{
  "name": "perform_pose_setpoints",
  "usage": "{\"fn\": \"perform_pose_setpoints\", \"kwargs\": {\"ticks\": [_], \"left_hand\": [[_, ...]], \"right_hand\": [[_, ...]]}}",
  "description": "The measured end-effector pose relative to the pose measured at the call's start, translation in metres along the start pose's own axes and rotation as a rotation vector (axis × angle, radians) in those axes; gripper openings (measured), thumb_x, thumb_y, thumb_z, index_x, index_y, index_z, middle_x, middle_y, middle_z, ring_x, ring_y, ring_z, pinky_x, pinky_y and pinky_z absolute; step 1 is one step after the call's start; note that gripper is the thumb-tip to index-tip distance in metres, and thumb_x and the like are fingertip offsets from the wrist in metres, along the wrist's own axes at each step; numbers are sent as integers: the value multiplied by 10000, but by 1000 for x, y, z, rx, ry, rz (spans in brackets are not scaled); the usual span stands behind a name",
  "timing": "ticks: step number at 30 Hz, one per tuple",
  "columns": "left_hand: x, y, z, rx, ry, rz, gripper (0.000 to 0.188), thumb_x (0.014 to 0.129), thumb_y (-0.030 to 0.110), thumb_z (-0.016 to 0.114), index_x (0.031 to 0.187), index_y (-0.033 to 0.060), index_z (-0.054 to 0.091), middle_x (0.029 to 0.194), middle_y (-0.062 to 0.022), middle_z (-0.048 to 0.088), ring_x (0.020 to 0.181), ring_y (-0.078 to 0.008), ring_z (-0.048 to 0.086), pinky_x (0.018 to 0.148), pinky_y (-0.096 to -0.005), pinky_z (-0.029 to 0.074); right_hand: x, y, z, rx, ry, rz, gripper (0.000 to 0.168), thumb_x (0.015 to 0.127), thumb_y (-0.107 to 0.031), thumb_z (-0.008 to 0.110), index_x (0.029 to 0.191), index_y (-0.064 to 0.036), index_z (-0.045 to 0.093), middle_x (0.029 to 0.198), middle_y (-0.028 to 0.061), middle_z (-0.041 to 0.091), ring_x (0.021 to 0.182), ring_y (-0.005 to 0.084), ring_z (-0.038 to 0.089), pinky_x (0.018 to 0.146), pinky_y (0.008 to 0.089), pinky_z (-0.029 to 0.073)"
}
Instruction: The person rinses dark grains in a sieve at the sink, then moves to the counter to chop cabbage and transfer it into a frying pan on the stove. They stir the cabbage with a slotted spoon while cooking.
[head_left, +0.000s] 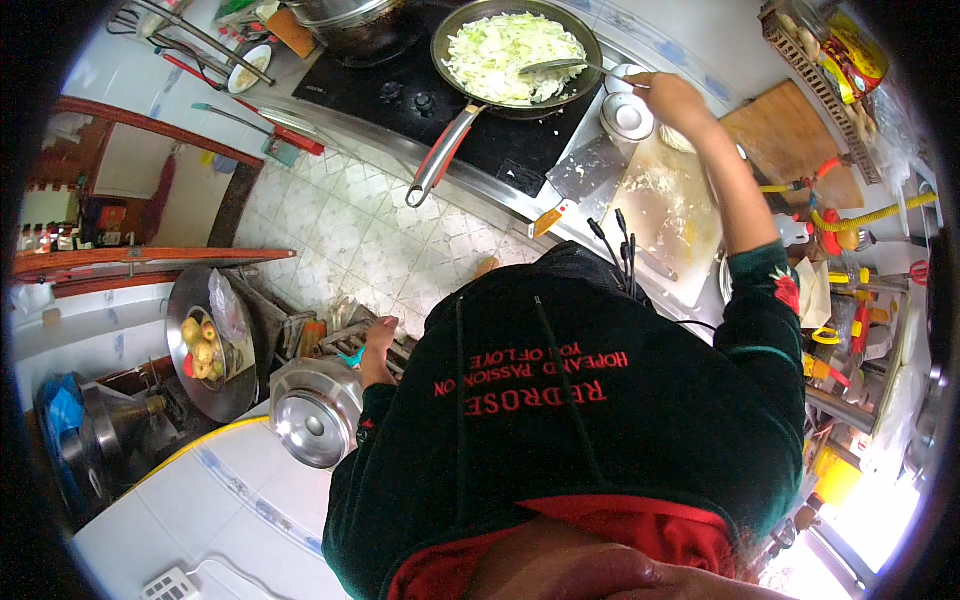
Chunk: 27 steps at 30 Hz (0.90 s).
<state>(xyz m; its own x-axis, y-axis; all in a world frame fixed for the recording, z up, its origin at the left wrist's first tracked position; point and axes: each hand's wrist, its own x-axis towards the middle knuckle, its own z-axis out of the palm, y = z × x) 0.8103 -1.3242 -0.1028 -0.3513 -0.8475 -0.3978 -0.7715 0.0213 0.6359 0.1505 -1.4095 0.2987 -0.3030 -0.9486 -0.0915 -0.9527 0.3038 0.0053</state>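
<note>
My right hand (670, 100) grips the handle of a metal spatula (559, 66). The spatula's head rests in pale green shredded vegetable, perhaps cabbage (499, 56), which fills much of a frying pan (592, 64). On the black cooktop (352, 86), the pan's metal-and-red handle (446, 154) points towards my body. Low at my side hangs my left hand (379, 349), away from the pan. A lidded metal pot (315, 424) and a small teal item are close to it. Its fingers are partly hidden, so their grip is unclear.
A cleaver (589, 169) lies beside a littered cutting board (660, 214), its handle overhanging the counter edge. A white lidded container (628, 116) stands by the pan. Another pot (352, 30) occupies the cooktop's far left. Fruit fills a bowl (232, 352) at left.
</note>
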Motion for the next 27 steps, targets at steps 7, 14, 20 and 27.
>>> {"fn": "perform_pose_setpoints", "kwargs": {"ticks": [7,14,20,27], "left_hand": [[5,39,-17,-6,-13,-252,418,873,369,566,1073,14,657,1046,-191,665,993,-332,628,838,-407,483],[15,-29,17,-34,-86,-348,398,884,361,556,1058,19,661,1050,-185,661,1024,-330,615,855,-410,471],[18,32,-16,62,-132,-289,396,894,356,558,1110,38,653,1093,-167,660,1057,-323,605,860,-409,471],[-2,6,4,-47,-167,-340,407,908,349,530,1144,32,624,1156,-166,632,1089,-314,586,869,-400,471]], "right_hand": [[-39,11,-69,-157,-32,-130,270,892,-193,575,1145,-151,661,1006,141,677,930,333,630,803,410,490],[19,-10,-51,-178,-114,-275,267,879,-175,586,1132,-151,669,1017,131,679,939,326,630,814,412,490],[18,-14,-101,-336,-286,-360,271,853,-147,569,1101,-131,680,1010,126,683,921,322,636,814,400,490],[47,-27,-57,-246,-186,-367,281,888,-146,548,1150,-89,633,1006,163,670,899,348,629,788,420,491]]}}
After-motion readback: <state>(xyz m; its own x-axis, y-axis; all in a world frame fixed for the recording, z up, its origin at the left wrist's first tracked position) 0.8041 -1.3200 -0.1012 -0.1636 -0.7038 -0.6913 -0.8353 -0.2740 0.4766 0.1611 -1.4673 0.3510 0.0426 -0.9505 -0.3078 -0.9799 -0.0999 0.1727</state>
